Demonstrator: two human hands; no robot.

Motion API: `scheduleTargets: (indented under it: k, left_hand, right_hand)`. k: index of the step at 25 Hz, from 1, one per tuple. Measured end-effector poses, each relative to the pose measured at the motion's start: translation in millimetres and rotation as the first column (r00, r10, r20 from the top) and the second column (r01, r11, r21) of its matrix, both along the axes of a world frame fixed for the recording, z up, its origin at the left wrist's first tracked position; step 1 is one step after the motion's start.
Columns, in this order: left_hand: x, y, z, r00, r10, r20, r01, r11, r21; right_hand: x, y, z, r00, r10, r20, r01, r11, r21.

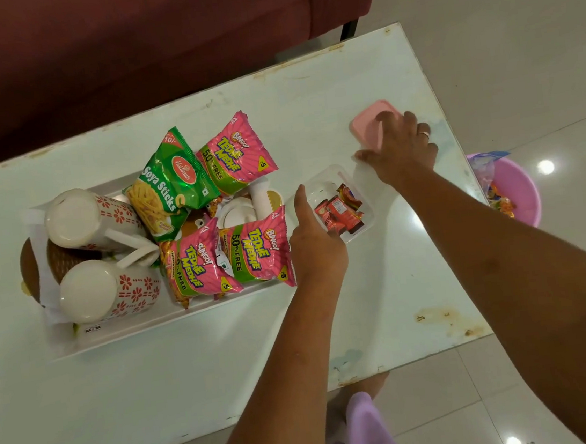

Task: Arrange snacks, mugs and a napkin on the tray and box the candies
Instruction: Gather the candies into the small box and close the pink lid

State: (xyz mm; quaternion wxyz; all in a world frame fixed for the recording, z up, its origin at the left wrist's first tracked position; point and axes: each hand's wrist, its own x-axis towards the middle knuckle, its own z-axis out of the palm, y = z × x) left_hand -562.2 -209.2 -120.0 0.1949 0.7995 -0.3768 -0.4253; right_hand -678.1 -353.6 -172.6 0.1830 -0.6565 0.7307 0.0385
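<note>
A white tray (pixel 157 325) on the pale table holds two upturned white mugs with red flowers (pixel 89 292), a white napkin (pixel 47 304) under them, a green Soya Sticks packet (pixel 170 184) and three pink Bingo packets (pixel 239 151). To its right stands a clear plastic box (pixel 326 177) with several red candies (pixel 339 212) inside. My left hand (pixel 314 241) rests against the box's near left side, thumb along its edge. My right hand (pixel 400 147) lies on the pink lid (pixel 364 126) farther right, fingers curled over it.
A pink tub (pixel 518 189) with more wrapped sweets stands on the floor past the table's right edge. A dark red sofa (pixel 118 51) runs behind the table. A brown woven item (pixel 28 266) lies at the tray's left end.
</note>
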Motion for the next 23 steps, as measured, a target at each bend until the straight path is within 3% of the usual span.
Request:
scheduleTargets:
  k: [5,8,11,13,18,23]
  left_hand:
    - [-2.2,-1.2,1.1,0.976,0.112,-0.188,-0.118,0.993,-0.023]
    - [-8.4,-4.9,4.2,0.898,0.254,-0.359,-0.268,0.963,0.012]
    - [-9.6,-4.5,2.4,0.727,0.441,-0.527,-0.441,0.887,0.133]
    - [-7.9,-3.4,0.1,0.695,0.478,-0.537,-0.471,0.867,0.162]
    - [-6.4,-5.8,-4.9,0.664,0.530,-0.527,-0.549,0.824,0.137]
    - [-8.1,-10.1,-5.6,0.770,0.501,-0.394,-0.533,0.845,0.032]
  right_hand:
    - [-3.6,1.3,8.8,0.997,0.061,-0.047,-0.063,0.998,-0.029]
    - [-8.2,15.0,31.7,0.967,-0.105,0.234,0.101,0.994,0.028]
    - [-3.6,50.0,52.8,0.870,-0.181,0.459,0.191,0.981,0.027]
    - [5.5,79.5,58.0,0.887,-0.143,0.439,0.146,0.989,0.028]
    - [30.6,110.4,47.0,0.979,-0.014,0.203,0.020,0.999,-0.030]
    - [26.4,103.8,34.9,0.968,0.042,0.247,-0.044,0.999,0.001]
